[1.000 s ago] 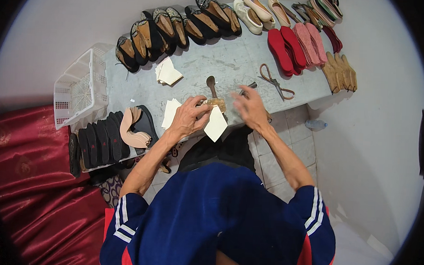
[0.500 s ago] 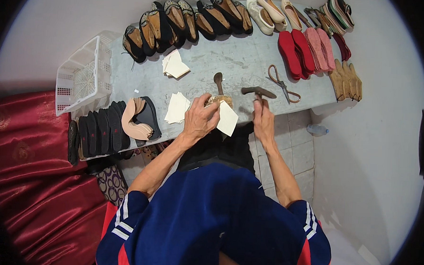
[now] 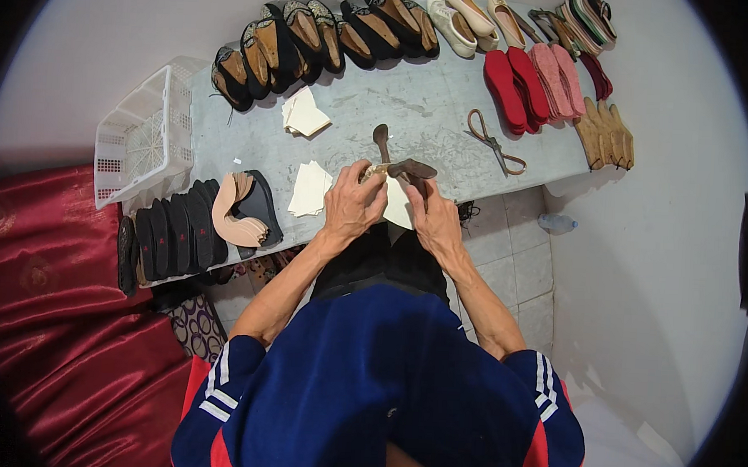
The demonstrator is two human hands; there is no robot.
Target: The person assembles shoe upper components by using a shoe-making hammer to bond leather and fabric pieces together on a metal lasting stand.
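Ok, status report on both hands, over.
Left hand at angular cream sheet, grip unclear. Right hand holding dark metal hammer, head over sheet. Brown-handled metal scissors lie apart, to the right.

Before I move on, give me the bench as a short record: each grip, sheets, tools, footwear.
Left grip: fingers bent beside a cream sheet; exact hold partly hidden
Right grip: closed on a hammer
Hammer head: near the left fingertips, above the sheet in view
Other tools: dark round-ended tool just beyond the hands; scissors to their right on the table
Spare sheets: near stack, far stack, both cream, left of centre
Footwear: black patterned shoes along the far edge
Insoles: red pair, toward the right end
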